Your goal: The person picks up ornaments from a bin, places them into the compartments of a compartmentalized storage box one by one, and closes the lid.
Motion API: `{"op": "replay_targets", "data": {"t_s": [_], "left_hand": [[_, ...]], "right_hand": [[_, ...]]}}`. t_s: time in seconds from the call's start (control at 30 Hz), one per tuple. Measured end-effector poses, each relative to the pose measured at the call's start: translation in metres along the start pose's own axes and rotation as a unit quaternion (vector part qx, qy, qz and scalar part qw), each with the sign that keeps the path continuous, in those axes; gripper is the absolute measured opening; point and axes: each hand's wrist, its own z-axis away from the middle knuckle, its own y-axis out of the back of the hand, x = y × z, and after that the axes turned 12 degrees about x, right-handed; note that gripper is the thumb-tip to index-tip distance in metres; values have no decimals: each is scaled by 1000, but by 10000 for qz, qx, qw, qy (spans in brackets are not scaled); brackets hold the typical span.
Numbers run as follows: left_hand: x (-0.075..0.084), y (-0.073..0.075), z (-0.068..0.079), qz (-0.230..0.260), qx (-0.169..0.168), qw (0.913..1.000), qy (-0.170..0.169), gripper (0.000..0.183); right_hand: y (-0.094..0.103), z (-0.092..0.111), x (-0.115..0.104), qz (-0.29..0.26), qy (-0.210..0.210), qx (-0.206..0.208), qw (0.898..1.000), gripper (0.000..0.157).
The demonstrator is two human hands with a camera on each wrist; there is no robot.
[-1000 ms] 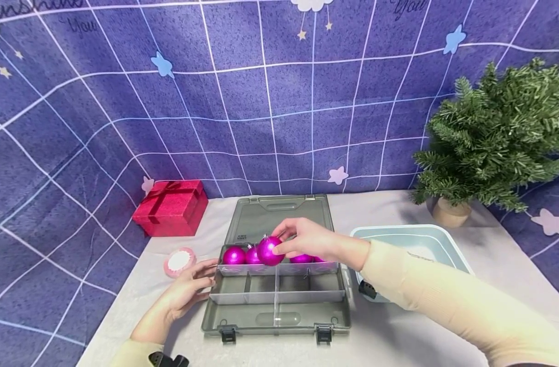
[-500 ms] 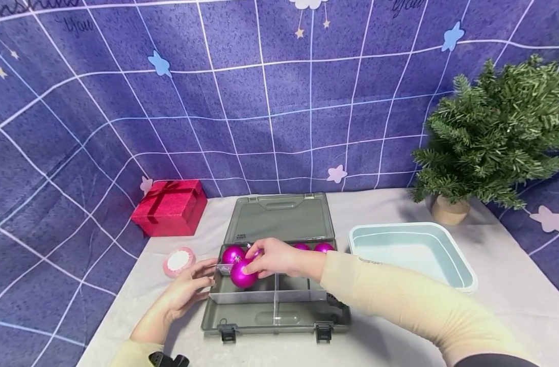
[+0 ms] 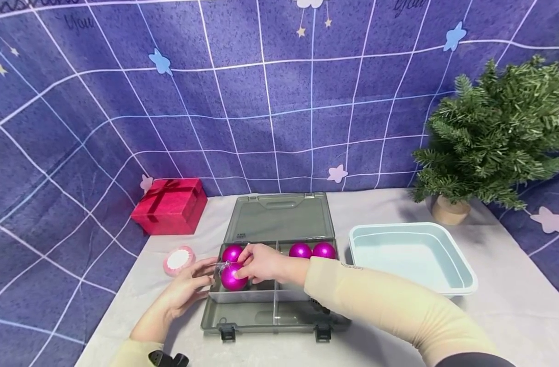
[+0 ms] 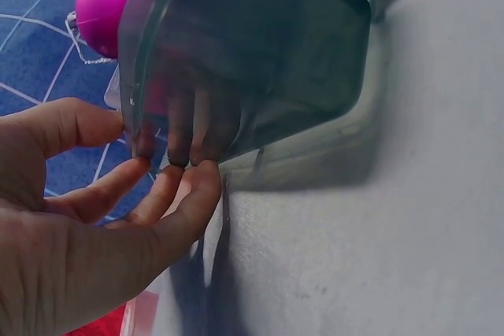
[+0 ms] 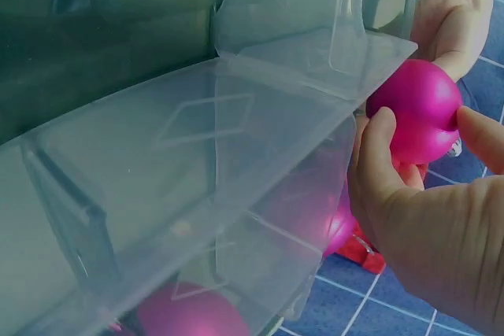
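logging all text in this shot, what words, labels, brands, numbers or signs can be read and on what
"You": backdrop, upper left
"You": backdrop, upper right, cut by the picture's edge
Backdrop, top left corner: lettering cut off, not fully readable
Lid: marking too small to read
Right sleeve: marking too small

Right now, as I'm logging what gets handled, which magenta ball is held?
The front-left ball, pinched by the right hand; the other visible balls sit in the back row of the box.

Looked like a staged corner in a room of unclear kind, with star-printed cloth point(image 3: 288, 132) draped behind a desk point(image 3: 261, 351).
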Motion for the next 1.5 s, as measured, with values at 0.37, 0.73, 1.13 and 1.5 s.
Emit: {"op": "replay_targets", "data": {"t_s": [0.37, 0.73, 1.13, 1.5], "left_hand": [[2, -1, -2, 12, -133, 9999, -34, 66], [7, -1, -1, -45, -190, 9998, -76, 65], [54, 9, -15, -171, 203, 9973, -688, 53], [86, -2, -52, -366, 357, 9960, -732, 51]], "right_hand": [[1, 1, 6, 65, -57, -178, 9998, 37], [60, 14, 7, 14, 134, -415, 9990, 39], [179, 23, -16, -454, 53, 274, 9986, 43], [241, -2, -20, -1228, -538, 819, 9876, 46]]}}
